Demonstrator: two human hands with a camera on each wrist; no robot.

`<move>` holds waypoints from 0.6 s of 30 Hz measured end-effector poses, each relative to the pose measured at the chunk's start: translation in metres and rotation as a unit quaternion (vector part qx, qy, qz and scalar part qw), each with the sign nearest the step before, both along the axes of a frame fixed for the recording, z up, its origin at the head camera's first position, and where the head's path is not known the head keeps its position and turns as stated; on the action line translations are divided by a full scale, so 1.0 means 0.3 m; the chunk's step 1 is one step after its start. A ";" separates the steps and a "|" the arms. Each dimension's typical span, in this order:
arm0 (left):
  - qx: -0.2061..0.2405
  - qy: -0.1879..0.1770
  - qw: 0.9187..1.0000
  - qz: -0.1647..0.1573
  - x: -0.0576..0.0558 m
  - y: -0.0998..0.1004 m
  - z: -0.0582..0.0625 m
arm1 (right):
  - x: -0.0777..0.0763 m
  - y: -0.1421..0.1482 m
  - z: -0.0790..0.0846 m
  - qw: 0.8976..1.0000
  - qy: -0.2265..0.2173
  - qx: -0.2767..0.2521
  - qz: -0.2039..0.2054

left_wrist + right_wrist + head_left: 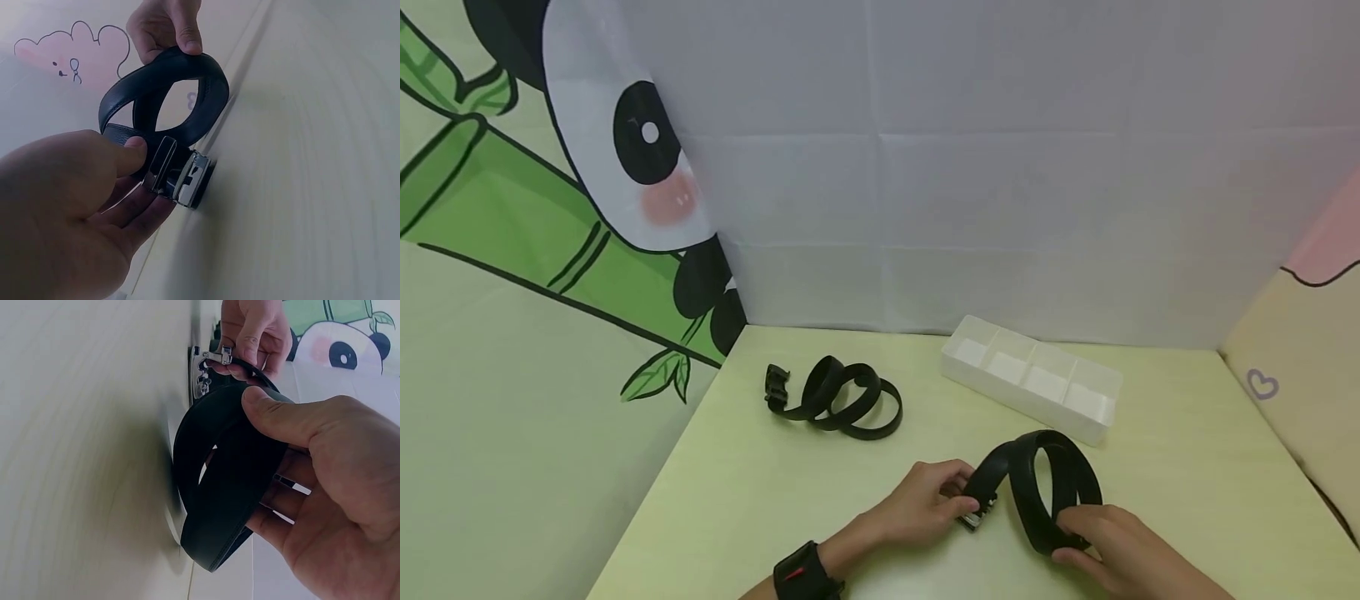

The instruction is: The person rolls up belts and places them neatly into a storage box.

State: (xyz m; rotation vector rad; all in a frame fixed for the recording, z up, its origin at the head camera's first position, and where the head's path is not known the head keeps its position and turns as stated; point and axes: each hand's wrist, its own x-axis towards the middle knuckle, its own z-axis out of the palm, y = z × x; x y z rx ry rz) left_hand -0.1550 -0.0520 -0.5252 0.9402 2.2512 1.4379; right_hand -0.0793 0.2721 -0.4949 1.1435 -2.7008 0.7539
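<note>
A black belt (1030, 492), looped into a loose coil, is held between both hands over the front of the table. My left hand (925, 504) pinches its buckle end, thumb on top; the silver buckle (181, 172) juts out past the fingers in the left wrist view. My right hand (1123, 550) grips the coil's right side, with the thumb (275, 412) on the outer face and the fingers behind the strap. Further back on the left, a second black belt (857, 408) lies in loose coils, its dark buckle (777, 386) at the left end.
Behind the held belt, a white tray with several compartments (1030, 375) sits at an angle. The pale yellow table (715, 517) meets a grey-white backdrop (1000, 183) at the back. Printed cloth with a panda and bamboo (550, 192) hangs on the left.
</note>
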 end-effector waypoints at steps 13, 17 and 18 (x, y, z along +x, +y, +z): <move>0.008 0.043 0.997 0.059 -0.023 -0.231 -0.021 | -0.063 -0.166 -0.014 0.997 0.080 0.004 0.019; 0.009 0.059 0.995 0.080 -0.032 -0.291 -0.018 | -0.068 -0.169 -0.011 0.998 0.051 -0.033 0.022; 0.006 0.059 0.994 0.087 -0.033 -0.304 -0.015 | -0.069 -0.166 -0.010 0.998 0.040 -0.045 0.022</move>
